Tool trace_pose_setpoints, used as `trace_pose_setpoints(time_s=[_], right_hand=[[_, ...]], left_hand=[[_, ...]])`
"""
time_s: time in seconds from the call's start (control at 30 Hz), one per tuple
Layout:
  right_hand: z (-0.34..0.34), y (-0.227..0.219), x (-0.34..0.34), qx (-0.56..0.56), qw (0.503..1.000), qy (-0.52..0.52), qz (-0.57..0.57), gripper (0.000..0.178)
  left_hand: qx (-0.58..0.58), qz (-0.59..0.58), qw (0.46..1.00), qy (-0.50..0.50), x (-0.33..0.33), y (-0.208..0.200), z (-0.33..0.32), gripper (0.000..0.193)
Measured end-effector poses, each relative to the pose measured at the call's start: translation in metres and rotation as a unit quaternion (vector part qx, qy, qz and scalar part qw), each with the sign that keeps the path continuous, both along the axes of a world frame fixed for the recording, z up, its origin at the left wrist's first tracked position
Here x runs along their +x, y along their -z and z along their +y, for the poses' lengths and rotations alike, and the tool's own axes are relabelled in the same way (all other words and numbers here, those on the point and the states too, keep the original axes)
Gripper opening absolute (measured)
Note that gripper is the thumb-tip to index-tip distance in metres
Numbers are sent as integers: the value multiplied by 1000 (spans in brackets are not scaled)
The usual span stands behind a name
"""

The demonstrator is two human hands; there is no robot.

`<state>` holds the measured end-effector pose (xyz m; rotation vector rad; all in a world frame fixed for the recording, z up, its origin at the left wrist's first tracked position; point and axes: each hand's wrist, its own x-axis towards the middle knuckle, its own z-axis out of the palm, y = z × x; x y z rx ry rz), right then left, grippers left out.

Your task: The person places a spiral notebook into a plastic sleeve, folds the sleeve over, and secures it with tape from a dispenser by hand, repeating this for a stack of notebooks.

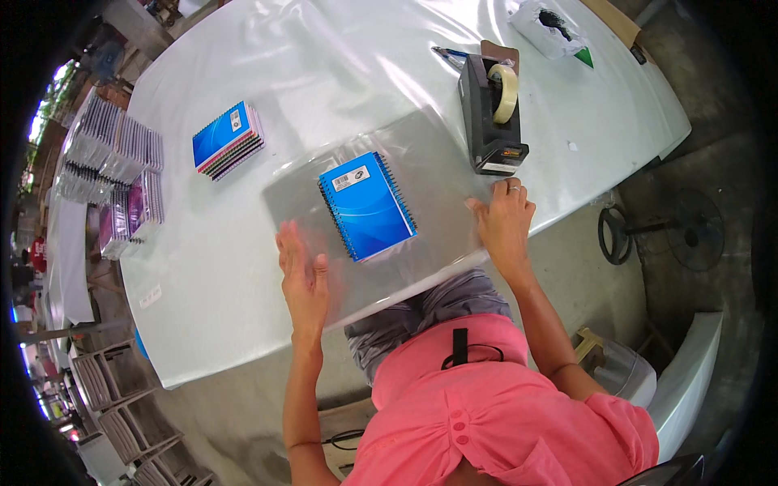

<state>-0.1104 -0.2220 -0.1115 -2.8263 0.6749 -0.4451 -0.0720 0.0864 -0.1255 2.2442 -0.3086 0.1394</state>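
Observation:
A blue spiral notebook [369, 206] lies on clear plastic sheeting [438, 162] in front of me. Black coils show along both of its long sides, and a pink edge shows beneath, so at least one more notebook seems to lie under it. My left hand [303, 279] rests over the plastic's left part, fingers stretched out, slightly blurred, holding nothing. By the plastic's right edge is my right hand [508, 223], its fingers bent and its thumb spread apart; I see nothing in it. Just beyond those fingers stands a black tape dispenser [486, 121] with a roll of tape [504, 93].
A small stack of spiral notebooks [228, 139] sits to the left on the white-covered table [203, 308]. Tall wrapped notebook piles [113, 146] stand at the far left. A pen [448, 55] and white plastic bag [547, 28] lie farther back. A fan [689, 227] stands at right.

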Motion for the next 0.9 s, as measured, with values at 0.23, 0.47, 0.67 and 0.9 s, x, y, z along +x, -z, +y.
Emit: trace_pose_setpoints(time_s=[0.23,0.47,0.67,0.9], right_hand=[[-3,-2,1,148,988,-37,-30,24],[1,0,1,140,984,-23,-105,21],[2,-8,-1,61,991,-66,-96,14],[15,-36,-1,57,968,-160,-183,13]], left_hand=[[44,-24,999,-2,-1,12,5,58],[34,-24,999,-10,-2,11,6,56],[27,-22,999,-20,-2,11,5,56],[31,-17,999,-24,-2,10,8,55]])
